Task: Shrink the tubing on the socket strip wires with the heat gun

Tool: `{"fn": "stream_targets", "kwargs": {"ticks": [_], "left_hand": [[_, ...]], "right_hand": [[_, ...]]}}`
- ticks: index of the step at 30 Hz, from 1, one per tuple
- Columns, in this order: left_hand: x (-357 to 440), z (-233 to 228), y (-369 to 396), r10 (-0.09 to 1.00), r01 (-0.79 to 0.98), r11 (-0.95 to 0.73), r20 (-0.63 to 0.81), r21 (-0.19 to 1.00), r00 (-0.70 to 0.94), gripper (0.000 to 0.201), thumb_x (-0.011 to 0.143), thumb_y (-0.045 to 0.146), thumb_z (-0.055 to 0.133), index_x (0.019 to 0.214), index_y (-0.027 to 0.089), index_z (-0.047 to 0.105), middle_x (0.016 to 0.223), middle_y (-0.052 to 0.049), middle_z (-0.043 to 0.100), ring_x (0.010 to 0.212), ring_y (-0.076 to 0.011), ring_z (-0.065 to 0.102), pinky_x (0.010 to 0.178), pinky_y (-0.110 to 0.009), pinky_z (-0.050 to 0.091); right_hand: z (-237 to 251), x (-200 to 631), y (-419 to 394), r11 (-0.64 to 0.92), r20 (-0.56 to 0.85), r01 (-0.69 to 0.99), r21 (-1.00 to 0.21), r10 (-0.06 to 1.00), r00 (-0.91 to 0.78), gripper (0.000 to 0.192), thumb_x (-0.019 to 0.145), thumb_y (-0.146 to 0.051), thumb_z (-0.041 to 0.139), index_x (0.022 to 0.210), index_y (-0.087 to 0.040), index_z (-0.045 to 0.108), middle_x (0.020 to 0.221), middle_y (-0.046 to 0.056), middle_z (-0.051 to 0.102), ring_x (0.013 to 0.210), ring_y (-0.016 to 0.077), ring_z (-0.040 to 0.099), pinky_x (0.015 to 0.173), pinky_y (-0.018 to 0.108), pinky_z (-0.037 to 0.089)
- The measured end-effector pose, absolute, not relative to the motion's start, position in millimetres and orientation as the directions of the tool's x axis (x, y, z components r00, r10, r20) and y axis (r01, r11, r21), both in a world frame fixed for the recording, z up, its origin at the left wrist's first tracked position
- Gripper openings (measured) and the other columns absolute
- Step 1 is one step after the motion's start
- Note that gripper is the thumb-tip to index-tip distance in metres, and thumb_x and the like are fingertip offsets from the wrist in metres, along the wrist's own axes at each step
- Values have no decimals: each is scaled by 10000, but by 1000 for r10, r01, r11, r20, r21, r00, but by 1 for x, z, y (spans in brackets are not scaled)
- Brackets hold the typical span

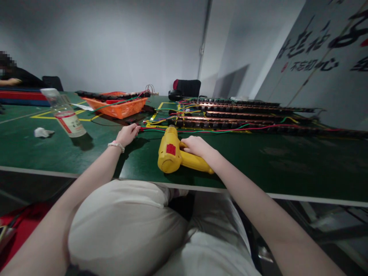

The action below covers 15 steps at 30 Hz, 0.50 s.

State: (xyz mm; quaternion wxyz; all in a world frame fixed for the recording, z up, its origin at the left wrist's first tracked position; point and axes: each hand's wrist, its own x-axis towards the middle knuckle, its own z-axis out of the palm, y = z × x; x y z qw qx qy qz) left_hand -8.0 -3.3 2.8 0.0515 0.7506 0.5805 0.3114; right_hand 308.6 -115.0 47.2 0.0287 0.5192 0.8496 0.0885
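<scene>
At the left of the green table [301,176], a crumpled white tissue [42,132] lies near a clear bottle [68,120], whose red-and-white label carries print too small to read. Nearer the far edge, an orange basket [122,109] holds 1 or more dark strips. The left hand [128,135], with 1 pale bracelet [117,145] at its wrist, is pinched narrow on the ends of thin red and green wires [198,131], which run right, roughly parallel to the near edge. Between the 2 hands, close to the table's near edge, is the heat gun [169,153]: a bulky, rounded yellow body with 1 red patch on it, a ribbed nozzle pointing to the far edge and just beside the wires, and a yellow handle slanting right. The patch shows no legible lettering. The right hand [198,146] is curled round that handle, fingers at the trigger side, so the body sits just left of the knuckles. Farther right, several long copper-and-black strips [238,115] lie side by side toward the far edge. On the wall at right, 4 smaller black characters [314,66] read 不忘初心; larger black calligraphy around them is partly cut off by the frame.
</scene>
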Motion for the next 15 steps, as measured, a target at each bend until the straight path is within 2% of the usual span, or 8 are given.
{"fn": "stream_targets", "kwargs": {"ticks": [6, 12, 15], "left_hand": [[-12, -6, 9, 907, 791, -370, 374, 488, 194, 394, 878, 521, 400, 848, 200, 626, 740, -28, 674, 596, -145, 575, 592, -247, 398], [-7, -7, 7, 872, 766, -455, 402, 455, 279, 473, 854, 492, 439, 1096, 173, 689, 792, -50, 700, 700, -177, 603, 654, -260, 431], [-4, -6, 5, 860, 759, -483, 401, 436, 317, 520, 814, 542, 504, 1128, 177, 699, 837, -56, 710, 716, -180, 609, 667, -261, 439]], "right_hand": [[49, 325, -125, 417, 56, 890, 183, 900, -433, 202, 906, -267, 524, 1051, -189, 641, 1040, 106, 710, 959, 254, 671, 684, 282, 421], [49, 322, -132, 442, 57, 878, 184, 887, -458, 200, 906, -273, 531, 1046, -185, 644, 999, 109, 714, 927, 239, 675, 711, 279, 420], [48, 320, -133, 458, 52, 871, 176, 880, -473, 192, 895, -269, 543, 1033, -187, 649, 983, 102, 716, 918, 236, 675, 701, 273, 416]]}}
